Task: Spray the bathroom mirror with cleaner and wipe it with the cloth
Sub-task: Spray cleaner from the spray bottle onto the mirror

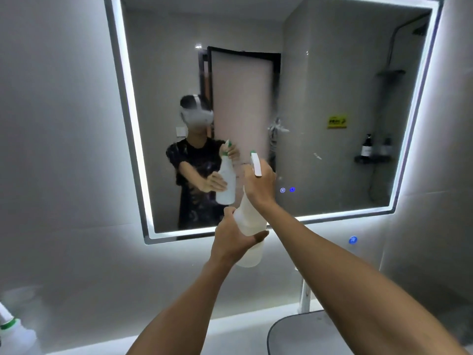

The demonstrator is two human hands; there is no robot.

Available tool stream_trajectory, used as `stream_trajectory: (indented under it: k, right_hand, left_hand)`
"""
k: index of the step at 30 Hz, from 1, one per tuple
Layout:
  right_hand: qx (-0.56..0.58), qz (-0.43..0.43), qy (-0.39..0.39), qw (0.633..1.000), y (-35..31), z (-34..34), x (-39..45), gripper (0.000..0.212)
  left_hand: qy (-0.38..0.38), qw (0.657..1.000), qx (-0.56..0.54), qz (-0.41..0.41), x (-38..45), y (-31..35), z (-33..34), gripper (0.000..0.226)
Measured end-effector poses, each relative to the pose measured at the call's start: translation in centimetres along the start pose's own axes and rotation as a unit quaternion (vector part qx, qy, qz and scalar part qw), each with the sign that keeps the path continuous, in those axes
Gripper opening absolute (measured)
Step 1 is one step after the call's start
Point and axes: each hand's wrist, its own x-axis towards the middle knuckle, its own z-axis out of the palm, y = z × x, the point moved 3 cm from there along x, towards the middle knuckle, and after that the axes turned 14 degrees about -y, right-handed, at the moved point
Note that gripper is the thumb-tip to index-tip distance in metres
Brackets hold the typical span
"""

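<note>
Two hands: both mine, both raised in front of the mirror (pixel 332 98), both on one spray bottle (pixel 249 224)
Left hand (pixel 231 239): wrapped round the lower body of the bottle, thumb across its front, fingers curled behind
Right hand (pixel 261 185): closed round the neck at the top, just under the white spray head (pixel 256 163), which points toward the glass
Bottle: translucent white plastic, smooth, round body narrowing to the neck, tilted up and forward; small green tip on the nozzle
Mirror: one, rectangular, flat glass with a bright lit white band around its edge, hung on a plain grey wall; two small blue lit symbols (pixel 287 190) low on the glass; wet specks and a smear show right of centre
Reflection: me holding the bottle, a door behind, a shower corner with a shelf and a dark pump bottle, a yellow sticker
Desk (pixel 230 329): pale, smooth, below my arms; one dark rounded basin (pixel 294 331) at lower right with a chrome tap (pixel 305 295) behind it
Second bottle (pixel 15 331): one, white with a green collar, at the far lower left edge, partly cut off
Wall: one round blue lit button (pixel 353 240) below the mirror's right side
Cloth: I cannot see it
</note>
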Motion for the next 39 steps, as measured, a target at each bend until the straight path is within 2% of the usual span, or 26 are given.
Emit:
stream_trajectory:
  k: [6,15,29,39]
  right_hand:
    - [0.017,0.042,0.025,0.999,1.3,-0.8,0.3,0.034]
    - [-0.001,0.031,0.043,0.999,1.2,-1.6,-0.1,0.033]
    - [0.002,0.017,0.068,0.998,3.0,-8.0,0.6,0.034]
    - [-0.044,0.025,0.090,0.995,3.8,-10.3,0.3,0.037]
  left_hand:
    - [-0.008,0.999,0.032,-0.002,-0.1,-0.1,0.6,0.080]
    - [-0.010,0.999,0.029,0.013,0.2,0.2,1.5,0.083]
    - [-0.047,0.998,0.001,0.036,2.3,3.8,6.8,0.086]
    - [-0.062,0.997,-0.006,0.050,2.4,5.0,8.3,0.080]
